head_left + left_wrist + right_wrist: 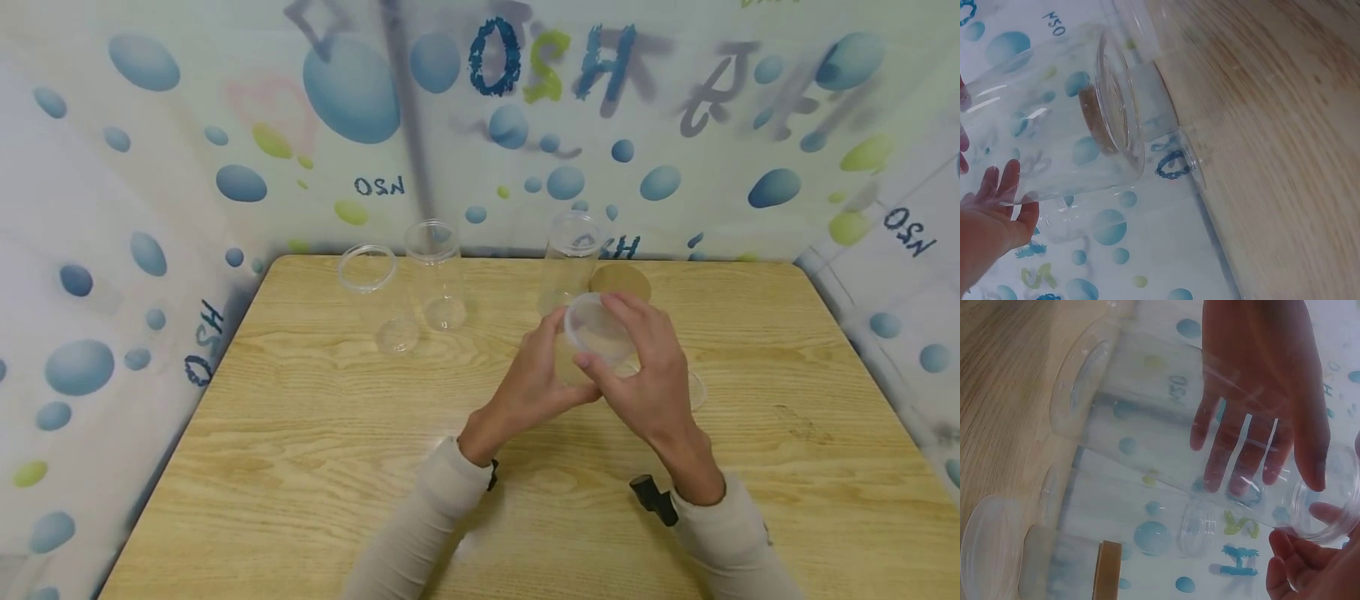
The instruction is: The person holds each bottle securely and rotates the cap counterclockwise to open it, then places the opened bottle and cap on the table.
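Observation:
My left hand (528, 367) grips the side of a clear plastic jar (1054, 119), held tilted above the table. Seen through the clear wall in the right wrist view, the fingers of that hand (1260, 406) spread along the jar. On its mouth sits a translucent lid (600, 329). My right hand (648, 367) holds the lid's rim, thumb at the near edge and fingers over the far edge. Another clear jar (572, 250) stands just behind the hands, next to a low container with a round brown lid (621, 283).
Two open clear jars (367, 287) (435, 275) stand at the back left of the wooden table (337, 467). A loose translucent lid (988, 550) lies right of the hands. A patterned cloth wall (487, 183) rises behind the table's back edge.

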